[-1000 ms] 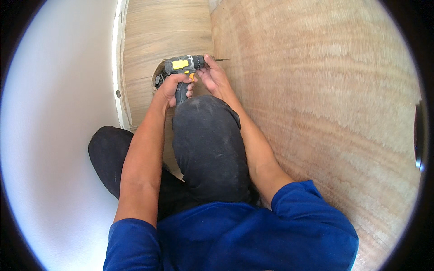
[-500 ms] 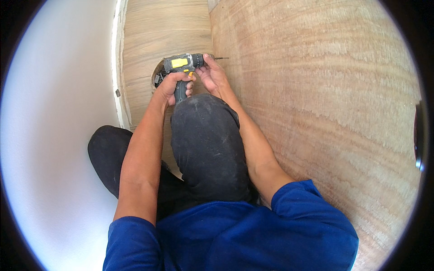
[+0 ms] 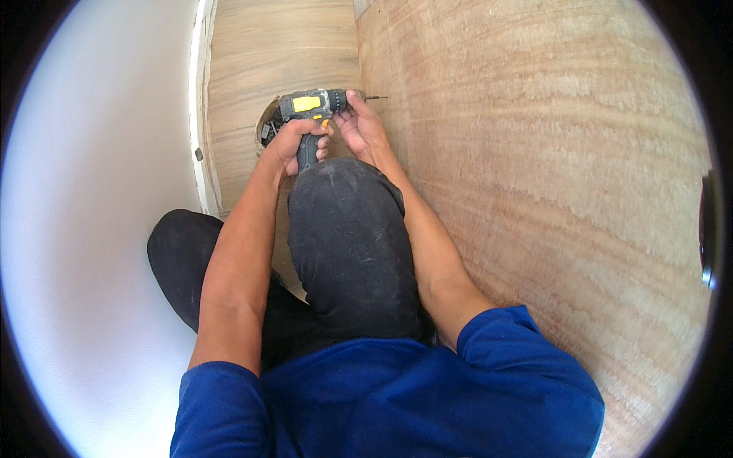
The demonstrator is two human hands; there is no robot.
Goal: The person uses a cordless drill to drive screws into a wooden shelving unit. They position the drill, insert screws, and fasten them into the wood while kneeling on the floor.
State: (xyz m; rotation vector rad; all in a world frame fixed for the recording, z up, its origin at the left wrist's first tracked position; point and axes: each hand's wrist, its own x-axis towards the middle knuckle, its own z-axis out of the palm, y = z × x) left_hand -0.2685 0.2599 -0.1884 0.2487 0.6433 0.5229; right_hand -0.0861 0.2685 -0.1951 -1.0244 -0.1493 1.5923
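Observation:
A black and grey cordless drill (image 3: 308,104) with a yellow patch lies level, its thin bit (image 3: 376,98) aimed right at the plywood panel (image 3: 519,153). Around its grip my left hand (image 3: 294,143) is closed, the fingers by the orange trigger. My right hand (image 3: 361,128) holds the drill's chuck end between thumb and fingers. Whether the tip of the bit touches the panel, I cannot tell. Just behind the drill body sits a round container (image 3: 267,126) with small dark and metallic pieces in it, partly hidden by the drill and my left hand.
A white wall (image 3: 99,191) rises close on the left, with a pale strip (image 3: 200,99) along its foot. Wood-look flooring (image 3: 282,46) runs between wall and panel. My raised knee (image 3: 343,221) in dark trousers is just below the drill. A dark object (image 3: 708,229) shows at the far right rim.
The drill and both hands have shifted very slightly to the right. My grip on it looks the same.

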